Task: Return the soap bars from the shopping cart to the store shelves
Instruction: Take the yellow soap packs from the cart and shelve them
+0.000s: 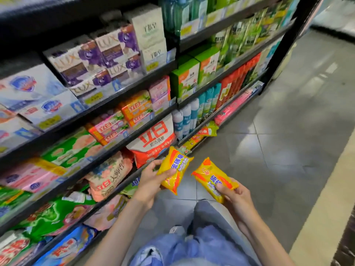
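Left hand [151,179]: curled round left soap bar [175,167], near the shelves [134,87]
Right hand [236,196]: grips right soap bar [214,179], nearer, right
Risk: slick wrappers may slip; crowded lookalike packs invite misplacing

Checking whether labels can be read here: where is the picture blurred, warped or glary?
Head view: the left soap bar in the left hand and right soap bar in the right hand are fairly sharp; the shelves smear toward the left edge and bow from wide-angle distortion; pale glare streaks the floor.
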`<state>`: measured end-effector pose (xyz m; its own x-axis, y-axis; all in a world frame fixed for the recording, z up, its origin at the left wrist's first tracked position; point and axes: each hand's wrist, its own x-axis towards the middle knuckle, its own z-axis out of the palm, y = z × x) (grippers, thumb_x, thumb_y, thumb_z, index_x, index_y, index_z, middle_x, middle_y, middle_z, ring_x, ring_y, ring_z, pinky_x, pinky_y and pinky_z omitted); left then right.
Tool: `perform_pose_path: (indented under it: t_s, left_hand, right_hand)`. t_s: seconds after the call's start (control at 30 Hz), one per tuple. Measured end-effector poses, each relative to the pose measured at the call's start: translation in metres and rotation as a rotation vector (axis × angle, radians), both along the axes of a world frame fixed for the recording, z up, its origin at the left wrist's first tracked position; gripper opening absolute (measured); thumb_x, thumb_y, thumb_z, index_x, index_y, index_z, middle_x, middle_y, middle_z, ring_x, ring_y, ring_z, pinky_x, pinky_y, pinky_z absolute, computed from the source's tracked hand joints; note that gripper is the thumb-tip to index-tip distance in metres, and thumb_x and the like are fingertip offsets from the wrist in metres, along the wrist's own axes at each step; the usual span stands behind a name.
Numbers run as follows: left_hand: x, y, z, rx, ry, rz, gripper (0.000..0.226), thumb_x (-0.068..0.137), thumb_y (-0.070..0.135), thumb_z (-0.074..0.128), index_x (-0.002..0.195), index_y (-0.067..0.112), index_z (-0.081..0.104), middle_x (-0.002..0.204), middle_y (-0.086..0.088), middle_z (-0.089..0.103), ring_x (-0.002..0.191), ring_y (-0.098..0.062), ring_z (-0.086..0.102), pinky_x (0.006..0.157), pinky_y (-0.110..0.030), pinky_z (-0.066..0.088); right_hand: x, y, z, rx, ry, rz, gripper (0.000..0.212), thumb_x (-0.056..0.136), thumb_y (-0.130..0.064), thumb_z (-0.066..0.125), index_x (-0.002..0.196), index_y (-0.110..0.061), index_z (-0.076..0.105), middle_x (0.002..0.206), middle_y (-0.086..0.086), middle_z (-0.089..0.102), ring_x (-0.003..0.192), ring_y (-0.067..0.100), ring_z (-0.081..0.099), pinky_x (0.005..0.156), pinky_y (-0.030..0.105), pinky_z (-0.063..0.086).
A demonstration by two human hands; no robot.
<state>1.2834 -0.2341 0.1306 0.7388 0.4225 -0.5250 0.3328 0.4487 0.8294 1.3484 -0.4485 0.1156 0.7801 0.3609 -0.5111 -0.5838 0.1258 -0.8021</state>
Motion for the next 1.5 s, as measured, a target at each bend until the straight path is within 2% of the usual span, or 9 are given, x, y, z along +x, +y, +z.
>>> perform_pose_path:
  t_s: [0.33, 0.47, 0.67, 0.77, 0.87, 0.97, 1.13, 1.3, 1.5]
  left_hand:
    - [0.071, 0.035, 0.096, 0.227, -0.164, 0.3, 0.059, 0.031, 0.025, 0.093, 0.083, 0.021, 0.066, 0.08, -0.009, 0.072, 0.068, -0.025, 0.066, 0.069, -0.039, 0.054]
    - [0.083, 0.043, 0.159, 0.47, -0.236, 0.324, 0.056, 0.039, 0.008, 0.087, 0.087, 0.012, 0.059, 0.068, 0.0, 0.07, 0.058, -0.008, 0.064, 0.051, -0.02, 0.05]
    - [0.09, 0.07, 0.247, 0.766, -0.364, 0.354, 0.058, 0.021, 0.053, 0.09, 0.071, 0.033, 0.068, 0.068, 0.005, 0.069, 0.062, -0.005, 0.063, 0.055, -0.017, 0.05]
    - [0.095, 0.086, 0.29, 0.869, -0.407, 0.333, 0.061, 0.021, 0.053, 0.09, 0.073, 0.033, 0.066, 0.069, 0.005, 0.069, 0.061, -0.005, 0.065, 0.052, -0.018, 0.051]
    - [0.104, 0.107, 0.328, 1.014, -0.377, 0.299, 0.052, 0.036, 0.029, 0.086, 0.08, 0.02, 0.059, 0.071, 0.008, 0.07, 0.063, -0.002, 0.065, 0.053, -0.015, 0.05]
    - [0.119, 0.13, 0.353, 1.135, -0.327, 0.261, 0.044, 0.047, 0.024, 0.085, 0.082, 0.02, 0.059, 0.068, 0.008, 0.068, 0.062, 0.0, 0.062, 0.054, -0.013, 0.048]
    - [0.144, 0.171, 0.366, 1.195, -0.245, 0.243, 0.027, 0.067, 0.009, 0.079, 0.083, 0.021, 0.06, 0.07, 0.009, 0.065, 0.057, 0.001, 0.058, 0.043, -0.011, 0.041]
    - [0.165, 0.224, 0.376, 1.28, -0.123, 0.208, 0.028, 0.074, 0.011, 0.077, 0.092, 0.023, 0.058, 0.092, 0.004, 0.062, 0.081, -0.004, 0.058, 0.065, -0.01, 0.047]
    - [0.178, 0.283, 0.387, 1.28, -0.036, 0.079, 0.03, 0.08, 0.01, 0.07, 0.104, 0.02, 0.054, 0.098, 0.007, 0.058, 0.09, -0.008, 0.058, 0.066, -0.006, 0.048]
  right_hand:
    - [0.178, 0.069, 0.093, 0.153, -0.245, 0.509, 0.096, 0.019, -0.046, 0.094, 0.1, -0.005, 0.063, 0.089, 0.011, 0.074, 0.074, 0.019, 0.071, 0.058, 0.024, 0.055]
    - [0.223, 0.102, 0.149, 0.233, -0.365, 0.659, 0.093, 0.021, -0.048, 0.093, 0.1, -0.008, 0.064, 0.088, 0.009, 0.073, 0.073, 0.016, 0.07, 0.057, 0.022, 0.055]
    - [0.261, 0.148, 0.235, 0.32, -0.605, 0.789, 0.085, 0.021, -0.047, 0.092, 0.095, -0.012, 0.066, 0.082, 0.003, 0.073, 0.07, 0.012, 0.069, 0.052, 0.017, 0.05]
    - [0.275, 0.171, 0.272, 0.399, -0.731, 0.807, 0.079, 0.024, -0.054, 0.09, 0.09, -0.016, 0.07, 0.083, 0.003, 0.072, 0.071, 0.012, 0.067, 0.054, 0.016, 0.05]
    - [0.288, 0.197, 0.3, 0.46, -0.822, 0.777, 0.071, 0.035, -0.053, 0.089, 0.093, -0.017, 0.067, 0.078, -0.003, 0.072, 0.066, 0.006, 0.066, 0.049, 0.012, 0.047]
    - [0.303, 0.223, 0.32, 0.477, -0.786, 0.765, 0.041, 0.061, -0.028, 0.076, 0.098, -0.016, 0.063, 0.074, -0.003, 0.07, 0.058, 0.002, 0.064, 0.042, 0.009, 0.041]
    - [0.325, 0.263, 0.333, 0.403, -0.807, 0.777, 0.077, 0.034, -0.046, 0.09, 0.099, -0.015, 0.062, 0.085, 0.005, 0.071, 0.068, 0.012, 0.07, 0.052, 0.017, 0.052]
    - [0.342, 0.303, 0.346, 0.335, -0.696, 0.743, 0.03, 0.075, -0.011, 0.069, 0.102, -0.012, 0.059, 0.101, 0.011, 0.067, 0.063, 0.008, 0.069, 0.054, 0.021, 0.056]
    - [0.355, 0.35, 0.359, 0.36, -0.587, 0.865, 0.038, 0.062, -0.017, 0.082, 0.091, -0.016, 0.057, 0.101, 0.009, 0.069, 0.07, 0.01, 0.069, 0.06, 0.022, 0.057]
